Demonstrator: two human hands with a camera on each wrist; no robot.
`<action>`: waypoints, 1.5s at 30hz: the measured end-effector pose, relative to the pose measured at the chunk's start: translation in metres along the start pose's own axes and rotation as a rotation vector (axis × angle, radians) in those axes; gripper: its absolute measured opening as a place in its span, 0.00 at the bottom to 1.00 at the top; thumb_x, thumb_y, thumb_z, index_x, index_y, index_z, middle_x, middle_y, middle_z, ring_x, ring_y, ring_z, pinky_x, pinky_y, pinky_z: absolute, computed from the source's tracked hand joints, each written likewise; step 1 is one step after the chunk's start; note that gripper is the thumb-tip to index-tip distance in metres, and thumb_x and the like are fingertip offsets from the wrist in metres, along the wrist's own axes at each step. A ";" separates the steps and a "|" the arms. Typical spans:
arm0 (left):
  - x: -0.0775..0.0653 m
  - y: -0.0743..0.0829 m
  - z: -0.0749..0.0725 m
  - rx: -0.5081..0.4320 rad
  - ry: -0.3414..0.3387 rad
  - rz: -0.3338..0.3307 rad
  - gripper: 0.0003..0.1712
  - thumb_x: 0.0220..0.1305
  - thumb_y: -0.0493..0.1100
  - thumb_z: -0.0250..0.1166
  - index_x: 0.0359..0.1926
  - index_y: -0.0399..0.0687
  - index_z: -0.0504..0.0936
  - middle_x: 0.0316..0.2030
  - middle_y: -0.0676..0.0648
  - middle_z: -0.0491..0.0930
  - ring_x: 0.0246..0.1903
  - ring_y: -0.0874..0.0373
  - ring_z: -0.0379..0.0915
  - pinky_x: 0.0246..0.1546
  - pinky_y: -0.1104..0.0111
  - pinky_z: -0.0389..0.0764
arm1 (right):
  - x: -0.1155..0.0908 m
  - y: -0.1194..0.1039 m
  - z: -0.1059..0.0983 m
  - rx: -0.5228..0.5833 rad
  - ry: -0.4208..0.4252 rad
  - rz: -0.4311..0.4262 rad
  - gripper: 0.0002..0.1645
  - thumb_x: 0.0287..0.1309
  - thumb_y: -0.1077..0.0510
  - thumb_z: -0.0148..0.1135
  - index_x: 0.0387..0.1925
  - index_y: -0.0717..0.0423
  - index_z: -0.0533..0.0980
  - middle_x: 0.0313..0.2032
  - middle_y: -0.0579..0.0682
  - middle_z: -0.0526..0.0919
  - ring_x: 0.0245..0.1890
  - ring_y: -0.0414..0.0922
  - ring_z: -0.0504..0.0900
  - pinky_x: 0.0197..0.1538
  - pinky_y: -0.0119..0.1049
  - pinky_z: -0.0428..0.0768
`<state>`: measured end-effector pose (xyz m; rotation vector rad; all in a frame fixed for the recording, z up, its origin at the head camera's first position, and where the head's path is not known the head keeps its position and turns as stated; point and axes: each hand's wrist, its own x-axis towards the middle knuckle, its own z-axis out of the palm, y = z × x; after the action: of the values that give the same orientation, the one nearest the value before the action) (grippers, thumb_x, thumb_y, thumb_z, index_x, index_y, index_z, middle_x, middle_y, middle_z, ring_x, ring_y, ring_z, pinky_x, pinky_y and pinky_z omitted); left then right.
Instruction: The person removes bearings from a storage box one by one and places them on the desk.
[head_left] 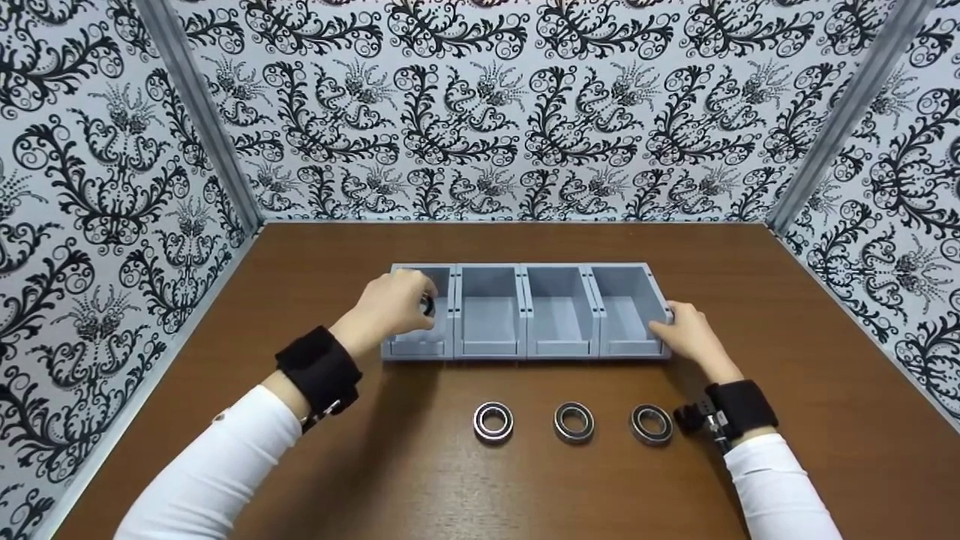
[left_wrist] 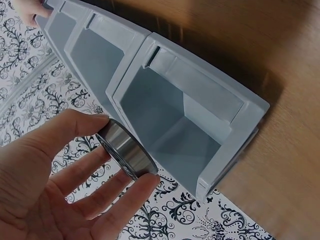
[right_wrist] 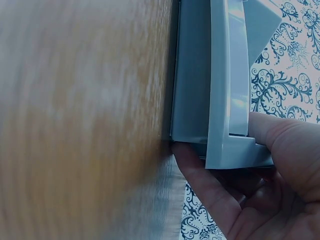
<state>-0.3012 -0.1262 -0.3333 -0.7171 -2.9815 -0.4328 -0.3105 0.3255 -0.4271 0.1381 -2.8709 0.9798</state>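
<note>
My left hand (head_left: 395, 302) pinches a metal ball bearing (left_wrist: 126, 149) between thumb and fingertips, over the leftmost compartment of a grey row of bins (head_left: 489, 348). In the left wrist view the bearing is tilted on edge, just outside that bin's opening. At the far right end, my right hand (head_left: 686, 332) grips the side wall of the last bin, thumb on the inner side and fingers around the outside. The right wrist view shows the thumb near the bin's front lip (right_wrist: 239, 75) and the fingers under its corner.
Three more bearings lie in a row on the brown table (head_left: 420, 480) before the bins: a left one (head_left: 493, 421), a middle one (head_left: 574, 422) and a right one (head_left: 651, 424) near the right wrist strap. Patterned walls (head_left: 480, 112) enclose the table's back and sides.
</note>
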 end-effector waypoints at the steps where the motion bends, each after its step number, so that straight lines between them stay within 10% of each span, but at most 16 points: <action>1: -0.001 0.000 0.000 0.000 -0.005 -0.002 0.20 0.52 0.37 0.71 0.49 0.38 0.89 0.44 0.41 0.86 0.39 0.47 0.80 0.41 0.50 0.82 | 0.000 0.000 0.000 0.000 -0.001 0.000 0.23 0.63 0.63 0.60 0.52 0.80 0.76 0.39 0.68 0.85 0.32 0.50 0.80 0.38 0.41 0.77; 45: -0.032 0.013 0.003 -0.024 -0.032 0.080 0.09 0.49 0.37 0.72 0.34 0.42 0.88 0.33 0.46 0.84 0.32 0.51 0.76 0.35 0.54 0.80 | 0.001 -0.001 0.001 0.010 0.000 0.010 0.22 0.62 0.64 0.60 0.52 0.81 0.75 0.39 0.67 0.85 0.32 0.49 0.80 0.37 0.39 0.77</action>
<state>-0.2665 -0.1290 -0.3361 -0.8502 -2.9693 -0.4573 -0.3110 0.3247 -0.4271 0.1242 -2.8697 0.9958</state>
